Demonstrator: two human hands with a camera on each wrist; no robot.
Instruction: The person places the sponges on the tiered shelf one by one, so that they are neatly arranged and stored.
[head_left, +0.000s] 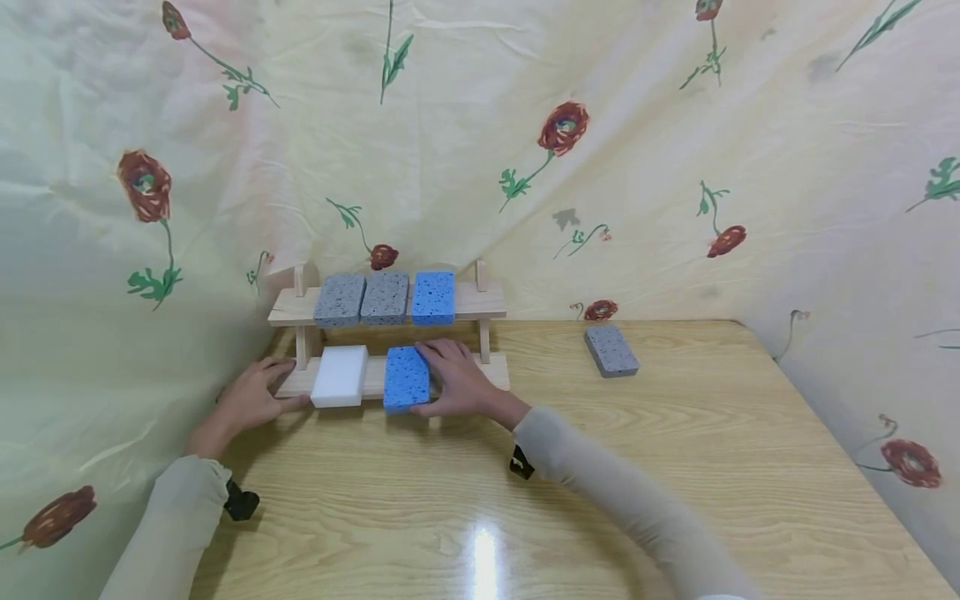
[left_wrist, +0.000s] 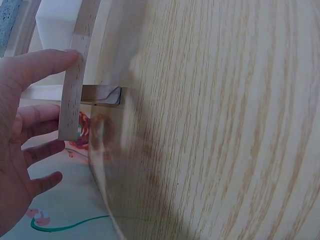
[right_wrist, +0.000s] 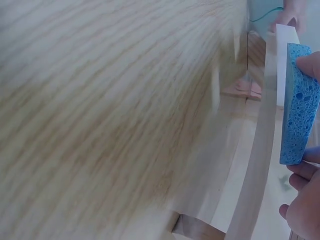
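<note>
A blue sponge lies over the lower shelf of a small two-tier wooden rack. My right hand grips this sponge from its right side, thumb at the near end and fingers at the far end. In the right wrist view the blue sponge sits between thumb and fingertips. At the rack's left end, my left hand holds the lower shelf. The thumb presses the front edge of the shelf in the left wrist view, with the fingers behind it. Beside the blue sponge lies a white sponge.
On the upper shelf are two grey sponges and another blue sponge. A third grey sponge lies on the wooden table to the right. Flowered cloth hangs close behind the rack and along its left.
</note>
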